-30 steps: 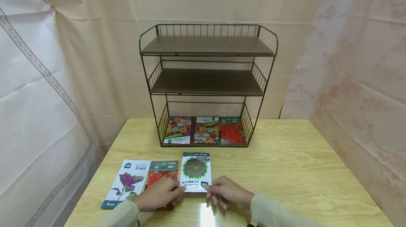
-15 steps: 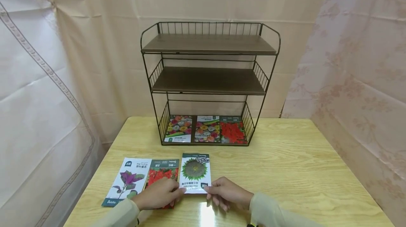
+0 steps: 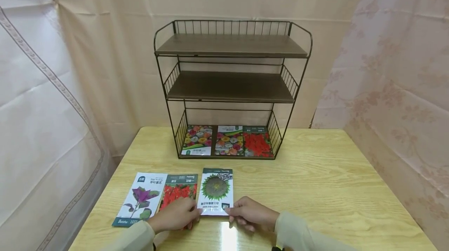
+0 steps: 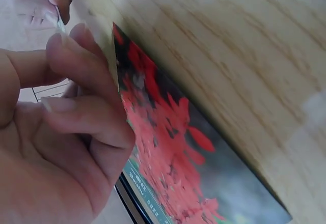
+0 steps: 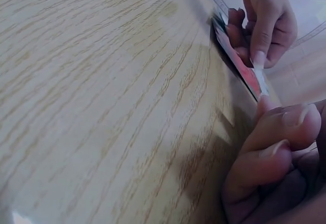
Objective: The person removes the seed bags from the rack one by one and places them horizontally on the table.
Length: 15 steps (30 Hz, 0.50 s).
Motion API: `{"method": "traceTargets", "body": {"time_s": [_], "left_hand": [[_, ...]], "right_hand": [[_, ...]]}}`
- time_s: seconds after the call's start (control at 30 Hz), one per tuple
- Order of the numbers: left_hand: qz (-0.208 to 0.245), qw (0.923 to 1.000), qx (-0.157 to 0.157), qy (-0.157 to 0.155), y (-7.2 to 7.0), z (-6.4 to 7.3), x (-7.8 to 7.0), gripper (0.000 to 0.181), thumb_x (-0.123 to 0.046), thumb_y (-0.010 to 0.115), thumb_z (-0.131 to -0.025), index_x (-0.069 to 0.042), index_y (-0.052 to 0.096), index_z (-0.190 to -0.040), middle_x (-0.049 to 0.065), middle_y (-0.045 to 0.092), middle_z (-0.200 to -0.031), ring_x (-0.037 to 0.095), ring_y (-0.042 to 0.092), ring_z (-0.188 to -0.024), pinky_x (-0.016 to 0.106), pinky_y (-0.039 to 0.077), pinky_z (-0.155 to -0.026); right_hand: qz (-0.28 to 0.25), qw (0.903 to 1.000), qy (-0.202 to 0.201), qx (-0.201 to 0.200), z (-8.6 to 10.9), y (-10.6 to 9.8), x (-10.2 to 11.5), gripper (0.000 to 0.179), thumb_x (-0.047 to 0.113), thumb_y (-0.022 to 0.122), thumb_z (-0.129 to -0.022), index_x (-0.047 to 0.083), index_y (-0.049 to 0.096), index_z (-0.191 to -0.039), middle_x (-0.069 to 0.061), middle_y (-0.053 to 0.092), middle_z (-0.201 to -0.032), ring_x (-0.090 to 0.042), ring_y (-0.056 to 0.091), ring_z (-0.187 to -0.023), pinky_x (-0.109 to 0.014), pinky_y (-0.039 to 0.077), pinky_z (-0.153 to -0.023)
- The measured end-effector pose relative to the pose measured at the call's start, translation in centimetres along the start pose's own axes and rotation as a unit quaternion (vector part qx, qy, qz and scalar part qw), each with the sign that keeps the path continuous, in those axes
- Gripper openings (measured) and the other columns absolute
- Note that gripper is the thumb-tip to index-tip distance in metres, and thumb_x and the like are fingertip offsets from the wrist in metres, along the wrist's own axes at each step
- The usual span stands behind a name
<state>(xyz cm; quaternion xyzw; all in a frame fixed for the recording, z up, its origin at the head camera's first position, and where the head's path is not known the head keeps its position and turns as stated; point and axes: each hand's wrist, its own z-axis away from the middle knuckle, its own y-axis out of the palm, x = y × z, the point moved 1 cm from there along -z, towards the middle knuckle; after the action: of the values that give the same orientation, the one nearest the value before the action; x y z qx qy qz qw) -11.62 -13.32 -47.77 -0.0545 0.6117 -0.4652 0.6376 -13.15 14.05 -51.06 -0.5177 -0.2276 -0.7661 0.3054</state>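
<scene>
A seed packet with a sunflower head (image 3: 215,188) is held by its near edge in the head view. My left hand (image 3: 175,215) pinches its near left corner, and my right hand (image 3: 253,214) pinches the near right corner. Under the left hand lies a seed packet with red flowers (image 3: 179,192), partly hidden by that hand; the left wrist view shows this red-flower packet (image 4: 168,137) on the table just past the curled fingers (image 4: 91,117). To its left is a white packet with a purple plant (image 3: 140,198). In the right wrist view, the right fingers (image 5: 265,168) are bent above the wood.
Behind the hands stands a three-tier shelf rack (image 3: 229,87) with a dark metal frame. On its bottom tier lie a left packet (image 3: 198,140) and a middle packet (image 3: 229,142) of mixed flowers, and a red-flower packet (image 3: 257,144). The wooden table (image 3: 322,181) extends right.
The sunflower packet has come slightly nearer to me, with both hands still on its near corners. The rack sits a little higher in view. The other packets lie as before.
</scene>
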Motion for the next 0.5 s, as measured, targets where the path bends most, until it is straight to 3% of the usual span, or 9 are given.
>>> {"method": "traceTargets", "body": {"time_s": [0.17,0.33,0.5], "left_hand": [[0.008,0.9998,0.021,-0.003,0.12,0.28,-0.16,0.037,-0.028,0.057,-0.107,-0.016,0.067,-0.074,-0.003,0.061,-0.056,0.007,0.045,-0.043,0.025,0.037,-0.042],[0.006,0.9997,0.020,-0.012,0.19,0.48,-0.34,0.036,-0.026,0.058,-0.106,-0.015,0.067,-0.073,-0.003,0.060,-0.057,0.006,0.045,-0.043,0.024,0.036,-0.042],[0.005,0.9997,0.015,-0.020,0.36,0.64,-0.39,0.036,-0.024,0.059,-0.106,-0.014,0.066,-0.072,-0.003,0.057,-0.055,0.006,0.043,-0.043,0.024,0.034,-0.042]], "right_hand": [[0.008,0.9998,0.005,0.016,0.16,-0.10,0.04,0.040,0.030,0.060,-0.105,-0.001,0.069,-0.082,0.006,0.048,-0.051,-0.003,0.035,-0.037,-0.017,0.032,-0.036],[0.000,0.9988,0.009,0.049,0.03,-0.30,0.04,0.038,0.022,0.054,-0.106,-0.008,0.069,-0.088,0.003,0.053,-0.054,-0.003,0.040,-0.038,-0.016,0.034,-0.036],[0.009,0.9987,0.028,0.042,0.04,-0.29,-0.24,0.037,0.024,0.056,-0.104,-0.003,0.069,-0.082,0.003,0.051,-0.052,-0.003,0.038,-0.037,-0.017,0.033,-0.035]]}}
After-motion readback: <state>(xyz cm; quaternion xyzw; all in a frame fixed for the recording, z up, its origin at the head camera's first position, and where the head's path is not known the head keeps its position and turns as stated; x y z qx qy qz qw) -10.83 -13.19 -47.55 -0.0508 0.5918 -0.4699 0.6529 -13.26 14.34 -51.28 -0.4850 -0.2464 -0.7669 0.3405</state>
